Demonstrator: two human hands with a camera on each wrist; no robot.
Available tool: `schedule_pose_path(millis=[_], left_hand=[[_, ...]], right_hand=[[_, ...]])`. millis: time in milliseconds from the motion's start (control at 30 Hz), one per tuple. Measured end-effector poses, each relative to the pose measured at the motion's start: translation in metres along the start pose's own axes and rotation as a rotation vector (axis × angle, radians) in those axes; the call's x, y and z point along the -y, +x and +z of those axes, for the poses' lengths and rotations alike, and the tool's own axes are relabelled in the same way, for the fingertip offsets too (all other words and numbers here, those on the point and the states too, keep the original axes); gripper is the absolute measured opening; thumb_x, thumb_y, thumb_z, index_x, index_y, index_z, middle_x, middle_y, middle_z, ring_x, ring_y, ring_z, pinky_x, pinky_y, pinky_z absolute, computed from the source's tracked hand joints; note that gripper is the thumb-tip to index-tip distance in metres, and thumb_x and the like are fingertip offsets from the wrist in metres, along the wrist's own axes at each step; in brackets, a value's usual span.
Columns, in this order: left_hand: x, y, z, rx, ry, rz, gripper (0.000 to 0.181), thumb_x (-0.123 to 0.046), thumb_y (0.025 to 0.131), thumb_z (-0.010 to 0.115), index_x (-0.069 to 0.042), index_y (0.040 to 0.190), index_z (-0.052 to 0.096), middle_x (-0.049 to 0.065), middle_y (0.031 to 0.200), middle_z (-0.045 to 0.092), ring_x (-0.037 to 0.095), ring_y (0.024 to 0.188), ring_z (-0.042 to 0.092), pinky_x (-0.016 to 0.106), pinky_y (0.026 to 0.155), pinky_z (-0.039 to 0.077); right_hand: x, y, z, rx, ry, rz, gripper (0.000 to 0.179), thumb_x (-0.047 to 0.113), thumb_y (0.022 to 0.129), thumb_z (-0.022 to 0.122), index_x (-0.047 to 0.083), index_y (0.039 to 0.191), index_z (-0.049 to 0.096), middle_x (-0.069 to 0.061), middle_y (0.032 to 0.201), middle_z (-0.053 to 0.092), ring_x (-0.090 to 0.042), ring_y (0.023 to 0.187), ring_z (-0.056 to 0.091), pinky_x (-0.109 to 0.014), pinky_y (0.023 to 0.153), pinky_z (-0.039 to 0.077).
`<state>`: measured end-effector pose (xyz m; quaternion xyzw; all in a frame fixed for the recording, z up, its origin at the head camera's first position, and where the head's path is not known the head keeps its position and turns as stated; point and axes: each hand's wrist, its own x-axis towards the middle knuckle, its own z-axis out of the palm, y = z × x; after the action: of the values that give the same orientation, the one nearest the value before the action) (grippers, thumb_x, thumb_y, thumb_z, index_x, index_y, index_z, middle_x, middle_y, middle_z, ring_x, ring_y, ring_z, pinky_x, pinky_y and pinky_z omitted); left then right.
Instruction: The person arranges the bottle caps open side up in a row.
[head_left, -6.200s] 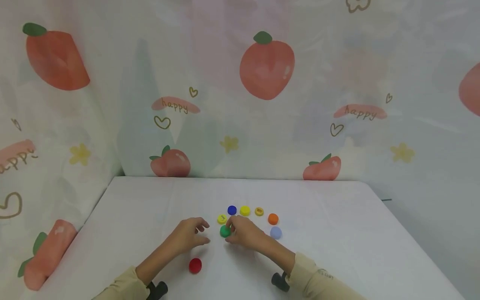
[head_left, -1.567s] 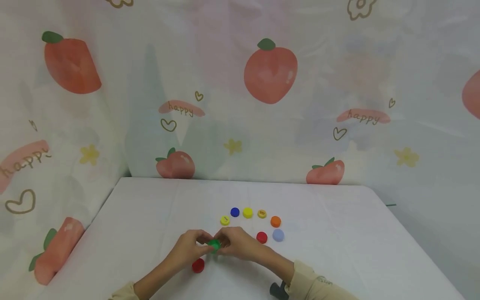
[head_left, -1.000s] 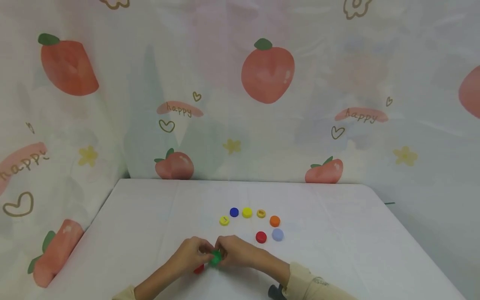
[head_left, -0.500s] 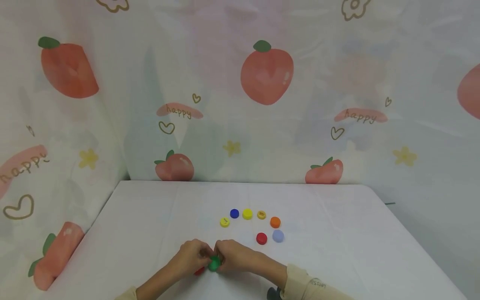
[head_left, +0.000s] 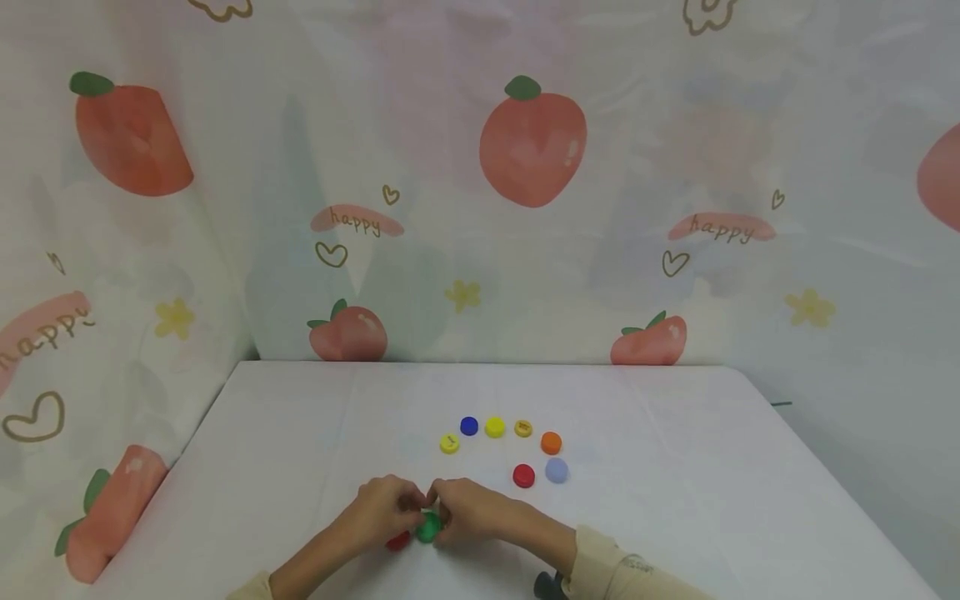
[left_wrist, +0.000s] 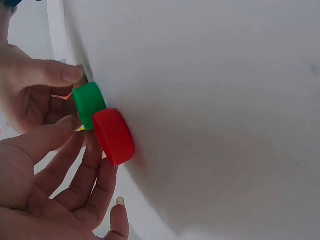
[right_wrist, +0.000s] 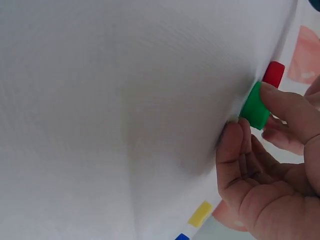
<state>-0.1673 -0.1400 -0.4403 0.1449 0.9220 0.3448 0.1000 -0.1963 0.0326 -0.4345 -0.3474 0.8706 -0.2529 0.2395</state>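
Fingers on green cap, round, shallow, smooth-sided

Nine round caps sit on the one counter — I count them by colour: one green cap, two red caps, two bright yellow caps, one darker gold cap, one dark blue cap, one orange cap and one pale blue cap. The backdrop carries six printed peaches — one cut off by the right edge — plus three yellow flowers and three "happy" labels.
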Motion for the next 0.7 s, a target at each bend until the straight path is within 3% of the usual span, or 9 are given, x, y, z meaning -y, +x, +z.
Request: schedule_pose_path(millis=[167, 300, 467, 700], left_hand=[[0.003, 0.003, -0.005, -0.062, 0.025, -0.006, 0.018, -0.02, 0.072, 0.07, -0.014, 0.088, 0.065, -0.011, 0.075, 0.058, 0.008, 0.071, 0.053, 0.026, 0.062, 0.045], [0.004, 0.006, -0.009, -0.068, 0.002, -0.035, 0.024, -0.021, 0.072, 0.07, -0.014, 0.094, 0.064, -0.005, 0.082, 0.06, 0.012, 0.077, 0.053, 0.03, 0.065, 0.047], [0.008, 0.011, -0.015, -0.083, 0.017, -0.028, 0.029, -0.021, 0.072, 0.07, -0.012, 0.099, 0.064, -0.001, 0.089, 0.062, 0.015, 0.079, 0.054, 0.031, 0.066, 0.046], [0.012, 0.019, -0.023, -0.191, 0.054, -0.062, 0.029, -0.021, 0.073, 0.07, -0.012, 0.099, 0.063, 0.003, 0.09, 0.062, 0.018, 0.08, 0.053, 0.032, 0.064, 0.045]], right_hand=[[-0.001, -0.003, -0.005, -0.018, 0.013, 0.043, 0.04, 0.013, 0.073, 0.069, 0.01, 0.109, 0.051, 0.008, 0.077, 0.053, -0.003, 0.068, 0.05, -0.016, 0.064, 0.044], [-0.005, -0.006, -0.01, -0.078, 0.002, 0.05, 0.04, 0.017, 0.072, 0.071, 0.011, 0.107, 0.053, 0.006, 0.084, 0.053, -0.004, 0.072, 0.05, -0.017, 0.064, 0.044], [-0.011, -0.008, -0.017, -0.159, 0.027, 0.1, 0.04, 0.021, 0.071, 0.072, 0.01, 0.105, 0.054, 0.002, 0.091, 0.053, -0.008, 0.074, 0.05, -0.018, 0.062, 0.045], [-0.022, -0.007, -0.027, -0.279, 0.031, 0.098, 0.041, 0.023, 0.072, 0.071, 0.008, 0.107, 0.054, -0.003, 0.097, 0.054, -0.01, 0.077, 0.051, -0.018, 0.061, 0.045]])
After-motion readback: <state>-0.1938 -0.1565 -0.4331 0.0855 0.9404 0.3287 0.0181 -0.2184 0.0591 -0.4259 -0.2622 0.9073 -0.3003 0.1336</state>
